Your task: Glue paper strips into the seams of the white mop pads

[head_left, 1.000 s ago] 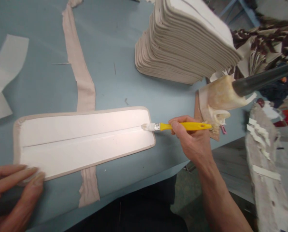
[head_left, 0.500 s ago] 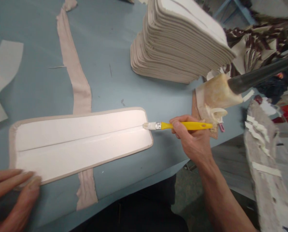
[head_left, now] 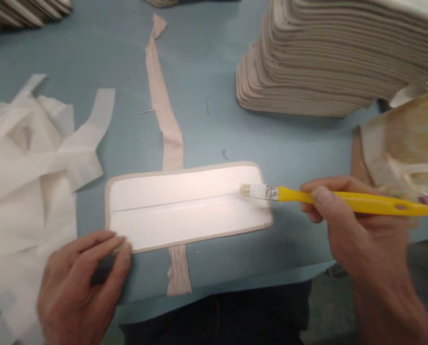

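Note:
A long white padded piece (head_left: 185, 211) with a beige border lies flat on the blue table, a lengthwise seam running down its middle. My right hand (head_left: 346, 230) grips a yellow-handled brush (head_left: 343, 199), whose pale bristles touch the seam near the piece's right end. My left hand (head_left: 81, 282) rests on the table with its fingertips pressing the piece's lower left corner, fingers stretched out flat.
A tall stack of similar beige-edged pieces (head_left: 336, 57) stands at the back right. A beige fabric strip (head_left: 167, 120) runs under the piece. Crumpled white paper strips (head_left: 27, 158) pile at the left. A glue-crusted container (head_left: 404, 143) sits at the right edge.
The view has shifted left, bringing the white paper pile into sight. The brush bristles have moved a little leftward onto the seam; my left hand still holds the corner.

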Tool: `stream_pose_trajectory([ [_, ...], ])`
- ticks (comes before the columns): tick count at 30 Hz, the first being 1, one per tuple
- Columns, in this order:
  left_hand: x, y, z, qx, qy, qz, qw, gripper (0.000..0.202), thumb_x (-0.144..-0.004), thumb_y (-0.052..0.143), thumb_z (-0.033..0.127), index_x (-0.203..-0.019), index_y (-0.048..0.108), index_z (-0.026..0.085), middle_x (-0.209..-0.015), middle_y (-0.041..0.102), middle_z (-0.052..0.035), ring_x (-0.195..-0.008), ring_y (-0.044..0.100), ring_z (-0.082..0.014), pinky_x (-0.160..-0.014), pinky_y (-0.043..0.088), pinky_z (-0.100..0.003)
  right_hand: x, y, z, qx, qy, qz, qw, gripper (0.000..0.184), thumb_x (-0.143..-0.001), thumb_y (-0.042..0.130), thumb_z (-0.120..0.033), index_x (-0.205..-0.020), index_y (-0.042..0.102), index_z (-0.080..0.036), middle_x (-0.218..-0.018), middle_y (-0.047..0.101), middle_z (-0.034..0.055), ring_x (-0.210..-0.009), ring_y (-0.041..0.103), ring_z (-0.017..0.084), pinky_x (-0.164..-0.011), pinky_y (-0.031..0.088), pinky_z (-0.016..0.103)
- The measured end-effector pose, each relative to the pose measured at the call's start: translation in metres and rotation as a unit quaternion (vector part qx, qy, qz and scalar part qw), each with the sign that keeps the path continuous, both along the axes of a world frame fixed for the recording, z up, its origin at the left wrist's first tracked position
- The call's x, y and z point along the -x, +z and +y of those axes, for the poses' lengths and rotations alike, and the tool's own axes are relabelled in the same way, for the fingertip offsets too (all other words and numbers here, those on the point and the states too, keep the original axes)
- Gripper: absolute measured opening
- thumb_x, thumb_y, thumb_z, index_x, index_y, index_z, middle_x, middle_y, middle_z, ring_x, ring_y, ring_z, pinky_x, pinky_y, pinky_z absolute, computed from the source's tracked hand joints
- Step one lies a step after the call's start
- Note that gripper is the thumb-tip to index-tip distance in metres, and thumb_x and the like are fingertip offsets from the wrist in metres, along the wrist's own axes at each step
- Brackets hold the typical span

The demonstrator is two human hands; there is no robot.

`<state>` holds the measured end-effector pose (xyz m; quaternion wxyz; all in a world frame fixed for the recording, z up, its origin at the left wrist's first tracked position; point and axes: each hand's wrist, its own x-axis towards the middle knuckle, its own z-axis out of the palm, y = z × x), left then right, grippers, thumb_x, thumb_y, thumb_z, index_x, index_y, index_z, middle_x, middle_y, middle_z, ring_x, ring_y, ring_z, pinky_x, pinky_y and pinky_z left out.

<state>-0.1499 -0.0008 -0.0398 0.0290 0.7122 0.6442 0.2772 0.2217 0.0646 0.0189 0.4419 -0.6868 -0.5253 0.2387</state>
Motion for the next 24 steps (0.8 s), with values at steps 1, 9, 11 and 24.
stream_pose_trajectory([
  [1, -0.001, 0.001, -0.002, 0.006, -0.001, 0.025, 1.000, 0.014, -0.097, 0.074, 0.025, -0.112, 0.073, 0.024, -0.116, 0.074, -0.0106, -0.106, 0.069, -0.0308, -0.100, 0.055, -0.052, 0.007, -0.002, 0.001, 0.003, 0.015, 0.006, 1.000, 0.014, -0.091, 0.074, -0.031, -0.080, 0.079, -0.024, -0.064, 0.067, -0.0026, -0.054, 0.059, 0.011, -0.051, 0.046, 0.021],
  [9, -0.002, 0.004, -0.005, 0.008, -0.014, 0.030, 0.999, 0.028, -0.094, 0.075, 0.014, -0.119, 0.070, 0.025, -0.119, 0.073, -0.0085, -0.106, 0.070, -0.0285, -0.097, 0.056, -0.048, 0.071, -0.011, 0.007, 0.006, 0.132, 0.054, 0.990, 0.012, -0.098, 0.073, -0.029, -0.087, 0.078, -0.026, -0.070, 0.068, -0.0041, -0.060, 0.061, 0.011, -0.057, 0.048, 0.021],
  [11, -0.003, 0.004, -0.005, 0.012, -0.014, 0.024, 1.000, 0.029, -0.095, 0.075, 0.014, -0.120, 0.070, 0.025, -0.120, 0.072, -0.0085, -0.107, 0.070, -0.0280, -0.097, 0.056, -0.047, 0.087, -0.012, 0.011, 0.000, 0.147, 0.065, 0.987, 0.013, -0.098, 0.072, -0.027, -0.087, 0.078, -0.026, -0.073, 0.069, -0.0043, -0.061, 0.060, 0.010, -0.059, 0.050, 0.021],
  [24, -0.006, 0.002, -0.002, -0.029, -0.023, 0.015, 0.999, 0.021, -0.095, 0.075, 0.012, -0.112, 0.068, 0.021, -0.113, 0.073, -0.0072, -0.099, 0.069, -0.0252, -0.090, 0.054, -0.044, 0.180, -0.003, 0.032, -0.002, 0.271, 0.080, 0.959, 0.012, -0.089, 0.067, -0.019, -0.079, 0.073, -0.021, -0.070, 0.074, -0.0032, -0.054, 0.059, 0.009, -0.051, 0.046, 0.021],
])
